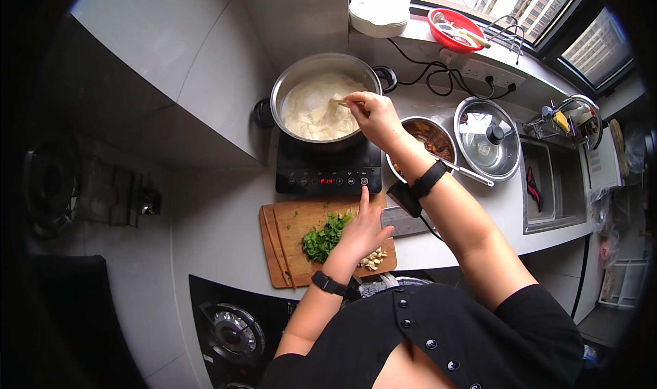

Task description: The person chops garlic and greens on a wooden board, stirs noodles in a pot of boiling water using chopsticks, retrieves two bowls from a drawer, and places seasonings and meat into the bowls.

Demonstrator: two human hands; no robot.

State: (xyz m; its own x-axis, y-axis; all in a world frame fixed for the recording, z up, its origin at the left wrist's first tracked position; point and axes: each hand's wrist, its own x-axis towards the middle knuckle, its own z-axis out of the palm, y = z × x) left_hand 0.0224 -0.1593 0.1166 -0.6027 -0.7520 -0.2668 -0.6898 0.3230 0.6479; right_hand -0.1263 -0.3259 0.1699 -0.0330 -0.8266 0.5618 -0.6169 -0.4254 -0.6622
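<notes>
My right hand (377, 117) is above the rim of a large steel pot (327, 60), gripping the thin handle of a utensil (337, 102). The utensil's lower end is hidden in pale, cloudy liquid with whitish pieces (313, 117). The pot stands on a black induction cooker (308, 163) with a lit red display. My left hand (362, 230) holds nothing; its index fingertip is at the cooker's rightmost button. Under that hand lies a wooden cutting board (287, 209) with chopped green herbs (322, 242), chopped pale garlic-like pieces (373, 260) and brown chopsticks (282, 248).
Right of the cooker stands a steel vessel (400, 173) of brown food, beside a glass lid (477, 127). A flat metal blade (403, 222) lies near the board. Further right is a sink (557, 183). A gas burner (236, 330) is at lower left; a red basket (454, 42) stands on the sill.
</notes>
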